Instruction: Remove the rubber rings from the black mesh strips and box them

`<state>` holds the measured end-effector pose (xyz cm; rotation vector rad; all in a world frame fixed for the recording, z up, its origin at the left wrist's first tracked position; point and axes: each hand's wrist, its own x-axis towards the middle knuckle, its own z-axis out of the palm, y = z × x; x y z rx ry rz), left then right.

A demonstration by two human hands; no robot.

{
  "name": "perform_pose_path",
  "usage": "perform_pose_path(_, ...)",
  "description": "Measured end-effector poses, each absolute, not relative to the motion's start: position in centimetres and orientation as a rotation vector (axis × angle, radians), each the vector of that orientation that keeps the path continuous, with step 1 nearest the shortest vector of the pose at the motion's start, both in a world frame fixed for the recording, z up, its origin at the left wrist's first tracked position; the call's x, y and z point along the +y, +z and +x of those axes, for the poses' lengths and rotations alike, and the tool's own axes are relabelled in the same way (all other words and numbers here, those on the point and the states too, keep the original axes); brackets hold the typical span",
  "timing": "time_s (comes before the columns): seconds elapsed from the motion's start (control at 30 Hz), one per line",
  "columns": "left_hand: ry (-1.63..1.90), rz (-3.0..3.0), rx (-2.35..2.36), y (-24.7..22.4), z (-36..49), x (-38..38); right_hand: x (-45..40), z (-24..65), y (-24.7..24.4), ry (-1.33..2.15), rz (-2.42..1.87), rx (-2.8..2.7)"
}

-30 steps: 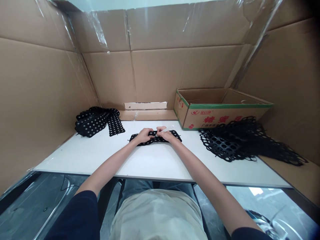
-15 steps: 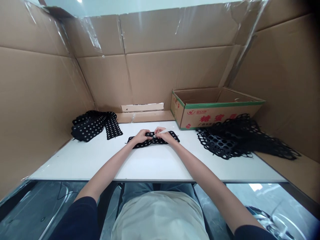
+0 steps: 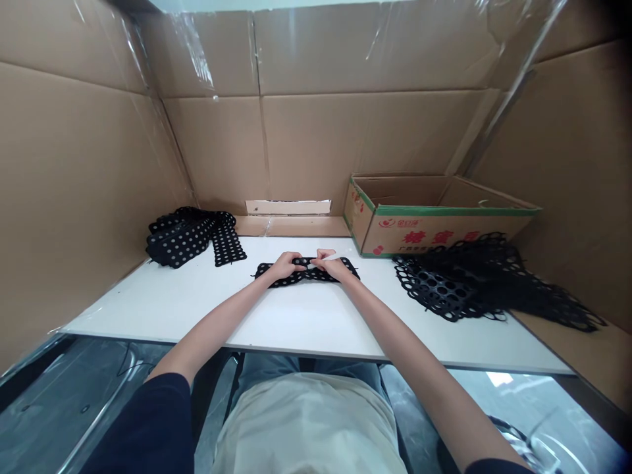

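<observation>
At the front edge of a cardboard-lined booth, both hands work close together at the middle of a black perforated mat strip [image 3: 307,280], which lies flat and crosswise on a white desk [image 3: 148,309], bunched where the hands meet. The left grip [image 3: 285,266] is closed on the strip's upper edge. The right grip [image 3: 336,268] sits just beside it, curled tightly over the same bunched part, its fingers [image 3: 324,254] rising above the strip.

The clearest change is a slim pale stick [image 3: 328,252]: half a second ago it stood out plainly at the right hand, but now only a faint sliver shows by the fingers. Whether the right grip still holds it cannot be told from this view.

To the left, a stack of dotted black mats [image 3: 180,240] lies on the desk, with a narrower dotted strip [image 3: 227,249] just beside it. To the right, a loose heap of black open-holed mesh mats [image 3: 444,293] lies in front of an open cardboard box [image 3: 434,237] with a green band.
</observation>
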<state>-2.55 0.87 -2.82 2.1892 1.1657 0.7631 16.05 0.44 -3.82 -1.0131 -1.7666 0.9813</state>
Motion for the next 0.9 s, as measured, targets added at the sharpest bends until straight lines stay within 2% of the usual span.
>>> perform_pose_path(0.9, 0.804, 2.118, 1.158, -3.28, -2.55, 1.28, -0.11, 16.35, -3.22, 1.017, -0.975, -1.803)
